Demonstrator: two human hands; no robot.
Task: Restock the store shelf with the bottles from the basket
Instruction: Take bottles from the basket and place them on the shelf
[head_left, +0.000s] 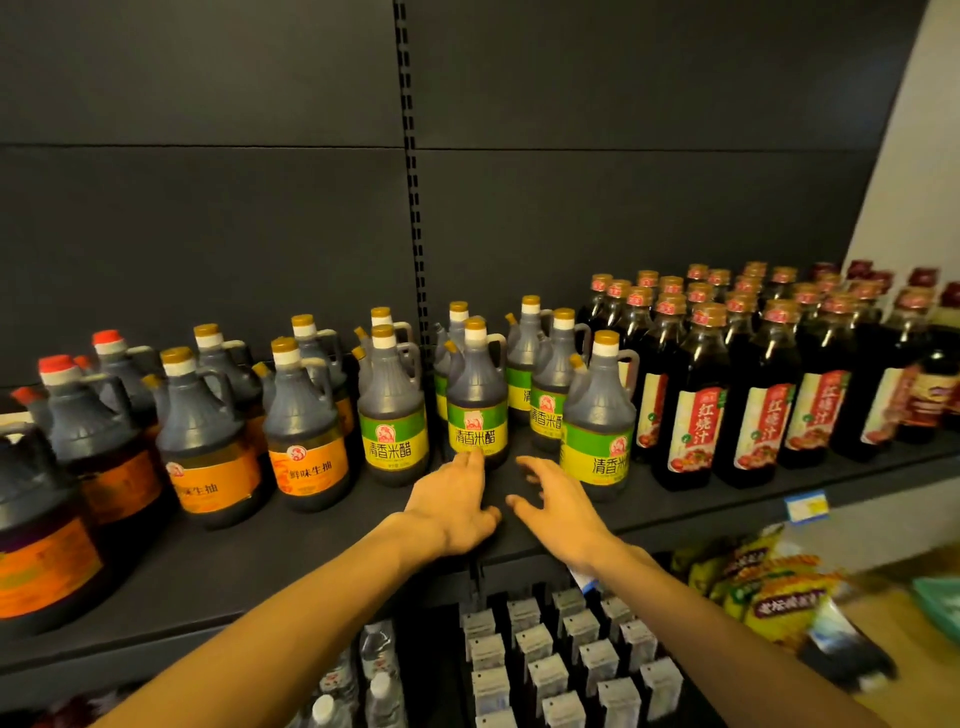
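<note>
Both forearms reach over the dark shelf (322, 525). Left hand (457, 501) lies flat, fingers straight, fingertips touching the base of a green-labelled vinegar bottle (477, 395) just ahead. Right hand (558, 499) hovers beside it, fingers spread, grip holding nothing.

Head view, close, facing shelf (322, 540)

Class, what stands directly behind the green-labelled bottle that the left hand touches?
Behind the green-labelled bottle at the left hand stands another like it: only cap and shoulder show; its label is covered.
</note>
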